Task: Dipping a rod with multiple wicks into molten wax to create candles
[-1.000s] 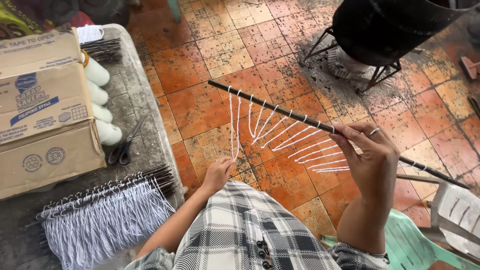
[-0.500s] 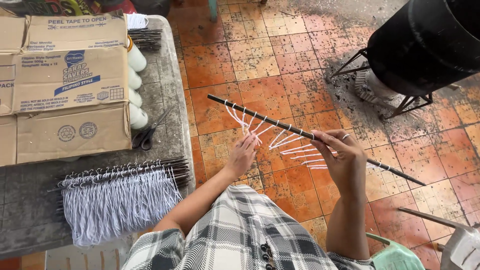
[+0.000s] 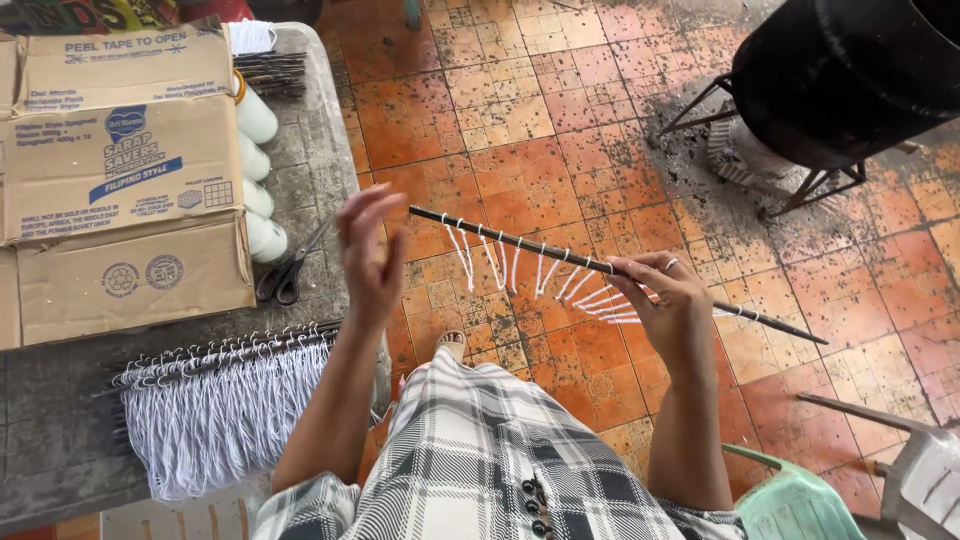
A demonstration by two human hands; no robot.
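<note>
A grey concrete table (image 3: 320, 130) stands on stained orange floor tiles (image 3: 520, 100).

Under me the orange tile floor (image 3: 480, 130) is soot-speckled. At nine o'clock sits my grey table (image 3: 320, 160); at two, a black drum (image 3: 850, 70) on a stand, perhaps a stove; at five, plastic chairs (image 3: 800, 505).

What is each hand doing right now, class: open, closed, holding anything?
Left hand: open, fingers spread, holding nothing, raised beside the stick's tip.
Right hand: closed on the dark stick hung with white strings.
</note>
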